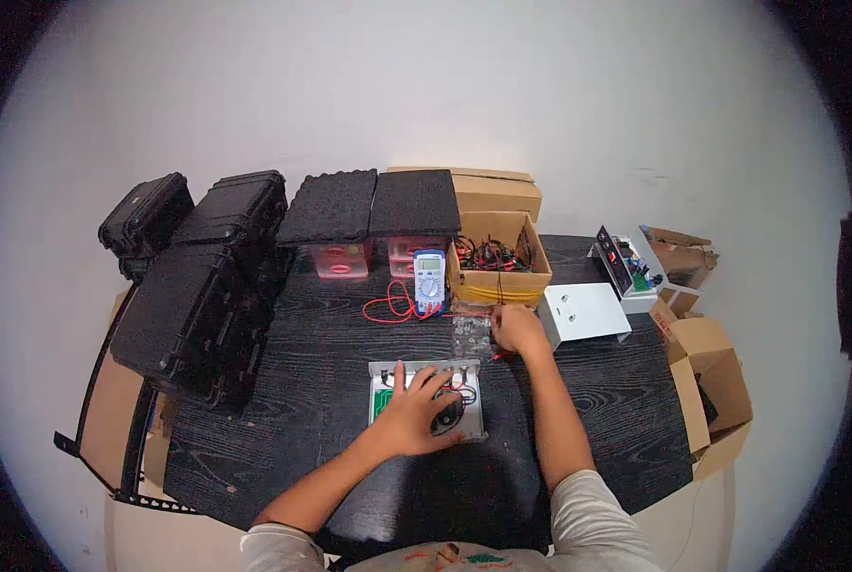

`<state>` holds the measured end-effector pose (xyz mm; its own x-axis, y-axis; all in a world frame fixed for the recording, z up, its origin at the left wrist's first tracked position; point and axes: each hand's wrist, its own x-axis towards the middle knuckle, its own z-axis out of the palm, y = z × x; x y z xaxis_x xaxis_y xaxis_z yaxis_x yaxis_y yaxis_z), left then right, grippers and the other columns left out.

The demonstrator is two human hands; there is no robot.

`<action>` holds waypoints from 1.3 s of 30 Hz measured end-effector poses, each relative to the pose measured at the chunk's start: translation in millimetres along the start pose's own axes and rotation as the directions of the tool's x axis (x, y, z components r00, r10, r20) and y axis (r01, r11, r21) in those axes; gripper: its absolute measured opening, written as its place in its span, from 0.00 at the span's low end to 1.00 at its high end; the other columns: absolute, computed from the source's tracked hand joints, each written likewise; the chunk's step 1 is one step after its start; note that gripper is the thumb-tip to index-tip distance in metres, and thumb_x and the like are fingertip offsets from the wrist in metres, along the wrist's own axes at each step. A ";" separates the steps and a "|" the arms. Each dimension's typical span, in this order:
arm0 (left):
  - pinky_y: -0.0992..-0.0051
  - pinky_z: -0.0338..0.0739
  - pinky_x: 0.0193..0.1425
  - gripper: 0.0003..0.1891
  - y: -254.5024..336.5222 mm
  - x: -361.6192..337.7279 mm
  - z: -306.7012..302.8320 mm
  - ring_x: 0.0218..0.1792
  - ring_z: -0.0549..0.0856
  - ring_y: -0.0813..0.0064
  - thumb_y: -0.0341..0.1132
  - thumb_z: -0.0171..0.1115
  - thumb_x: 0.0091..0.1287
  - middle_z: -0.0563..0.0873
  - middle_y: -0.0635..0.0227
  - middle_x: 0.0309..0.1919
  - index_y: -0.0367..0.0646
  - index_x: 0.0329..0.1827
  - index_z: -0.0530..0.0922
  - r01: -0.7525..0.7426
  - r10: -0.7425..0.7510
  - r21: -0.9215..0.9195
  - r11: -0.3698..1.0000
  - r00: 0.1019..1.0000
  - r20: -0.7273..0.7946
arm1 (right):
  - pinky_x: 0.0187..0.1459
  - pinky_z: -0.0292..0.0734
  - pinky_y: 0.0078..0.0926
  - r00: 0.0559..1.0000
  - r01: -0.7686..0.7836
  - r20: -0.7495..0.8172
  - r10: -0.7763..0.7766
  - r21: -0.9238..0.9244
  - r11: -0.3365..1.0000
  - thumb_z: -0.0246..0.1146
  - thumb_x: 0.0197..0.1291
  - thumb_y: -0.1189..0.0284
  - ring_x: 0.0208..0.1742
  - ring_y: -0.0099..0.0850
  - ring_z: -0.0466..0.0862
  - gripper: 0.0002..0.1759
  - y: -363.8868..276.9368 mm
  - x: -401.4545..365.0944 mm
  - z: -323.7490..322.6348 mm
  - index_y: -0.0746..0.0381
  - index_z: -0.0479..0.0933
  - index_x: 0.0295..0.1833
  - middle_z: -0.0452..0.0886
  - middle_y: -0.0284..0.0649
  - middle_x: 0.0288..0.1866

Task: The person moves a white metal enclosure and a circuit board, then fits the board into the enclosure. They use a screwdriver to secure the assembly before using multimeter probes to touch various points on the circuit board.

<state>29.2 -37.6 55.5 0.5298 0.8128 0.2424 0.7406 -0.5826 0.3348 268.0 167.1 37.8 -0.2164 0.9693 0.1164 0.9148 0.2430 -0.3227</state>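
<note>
A shallow open metal case [476, 370] lies near the table's front, with a green circuit board [382, 400], red and black wires, and a dark round part inside. My left hand [415, 418] spans the case from above, fingers spread at its far edge and thumb by its near edge. The palm and fingers hide part of the inside. Beyond the case, my right hand [519, 330] is closed, with a thin dark wire lead [499, 291] running to it from the cardboard box. A small red tip [498, 357] shows below the fingers. Beside them lies a clear bag of small parts [470, 336].
A multimeter [430, 278] with red leads stands behind the case. The cardboard box [504, 283] holds tangled leads. To the right are a white metal cover [586, 315] and an opened electronic unit [626, 267]. Black hard cases [183, 319] crowd the left side.
</note>
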 end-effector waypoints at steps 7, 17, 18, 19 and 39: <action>0.21 0.40 0.79 0.37 -0.5 0.1 -0.4 0.80 0.63 0.46 0.60 0.72 0.62 0.72 0.52 0.75 0.45 0.68 0.83 -0.006 0.006 -0.022 1.000 1.000 0.002 | 0.63 0.79 0.51 0.998 0.013 0.056 -0.023 0.165 0.986 0.63 0.63 0.68 0.58 0.59 0.86 0.15 -5.2 -5.6 -16.9 0.67 0.83 0.51 0.87 0.62 0.53; 0.24 0.41 0.80 0.36 0.2 -0.1 -2.3 0.80 0.63 0.47 0.58 0.74 0.62 0.72 0.54 0.75 0.46 0.68 0.83 -0.005 0.005 -0.017 1.000 1.000 0.009 | 0.58 0.81 0.46 0.997 0.042 0.051 -0.056 0.246 0.968 0.65 0.60 0.70 0.53 0.54 0.89 0.19 12.9 1.3 -11.3 0.69 0.83 0.54 0.89 0.60 0.48; 0.24 0.41 0.81 0.35 1.7 -0.1 -4.9 0.80 0.63 0.46 0.57 0.75 0.62 0.72 0.54 0.75 0.47 0.69 0.82 0.004 -0.003 -0.020 1.000 1.000 0.019 | 0.58 0.82 0.45 0.995 0.049 0.074 -0.069 0.248 0.968 0.65 0.60 0.70 0.52 0.54 0.89 0.19 12.9 1.7 -14.1 0.69 0.83 0.54 0.89 0.60 0.47; 0.24 0.41 0.81 0.35 2.5 -0.1 -6.2 0.80 0.64 0.45 0.56 0.76 0.62 0.72 0.54 0.76 0.48 0.69 0.82 0.012 -0.011 -0.023 1.000 0.999 0.030 | 0.57 0.82 0.45 0.996 0.046 0.069 -0.065 0.248 0.968 0.65 0.60 0.71 0.51 0.54 0.90 0.19 10.6 0.3 -17.2 0.69 0.84 0.54 0.89 0.60 0.46; 0.25 0.43 0.81 0.33 -0.5 0.0 1.0 0.79 0.65 0.47 0.56 0.74 0.61 0.74 0.53 0.73 0.46 0.66 0.85 0.001 -0.001 -0.026 1.000 1.000 -0.015 | 0.52 0.84 0.54 0.974 0.058 -0.221 -0.042 0.066 0.996 0.68 0.65 0.64 0.49 0.55 0.89 0.13 -31.8 -17.5 -31.6 0.63 0.86 0.45 0.89 0.56 0.44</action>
<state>29.3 -37.3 54.4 0.5223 0.8135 0.2558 0.7302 -0.5816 0.3587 253.4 141.3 75.7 -0.1736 0.9262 0.3346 0.8762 0.3003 -0.3769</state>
